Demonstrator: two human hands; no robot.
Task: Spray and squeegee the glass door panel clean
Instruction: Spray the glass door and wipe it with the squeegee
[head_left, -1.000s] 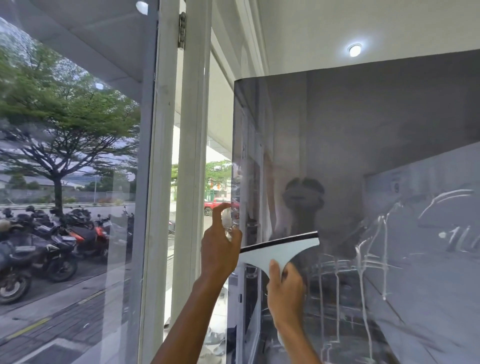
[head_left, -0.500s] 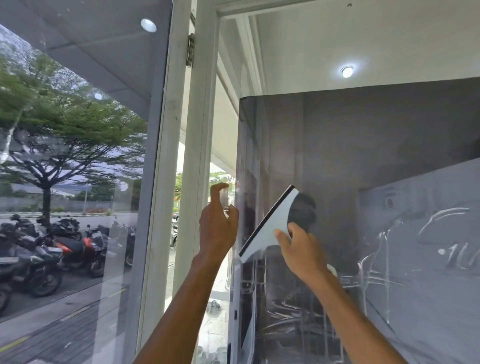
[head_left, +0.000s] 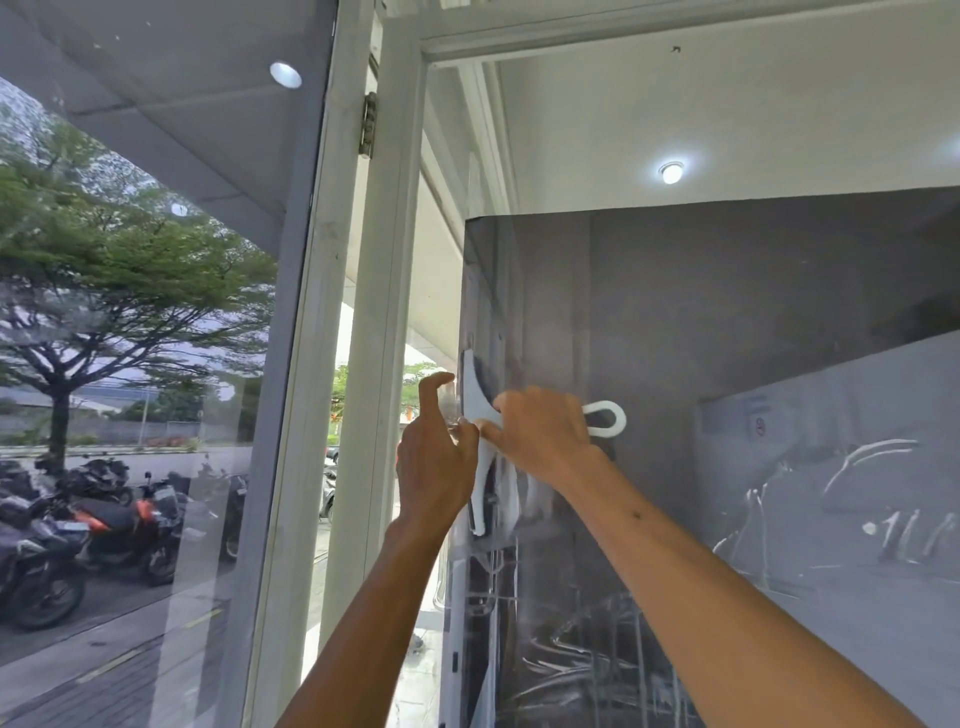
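Head view. The right hand (head_left: 540, 436) grips the white squeegee (head_left: 480, 410) by its handle, fingers wrapped round it; the looped handle end (head_left: 605, 420) projects to the right of the hand. The squeegee blade stands vertical, against the left edge of the dark glass door panel (head_left: 727, 312), at mid-height of the picture.

The left hand (head_left: 436, 457) is just left of the squeegee and touches or nearly touches the right hand. Its index finger is raised and bent; the remaining fingers curl round a small clear container (head_left: 448, 408), mostly hidden by the hand.

White streaks (head_left: 571, 665) cover the lower part of the panel, below both hands. Both forearms cross the lower panel area and hide part of it.

Surroundings: a white door post (head_left: 379, 312) with a hinge (head_left: 369, 124) stands left of the panel. Further left, a fixed window pane (head_left: 156, 364) shows a tree (head_left: 104, 260) and parked motorcycles (head_left: 78, 519). A ceiling light (head_left: 671, 172) is lit above the panel.
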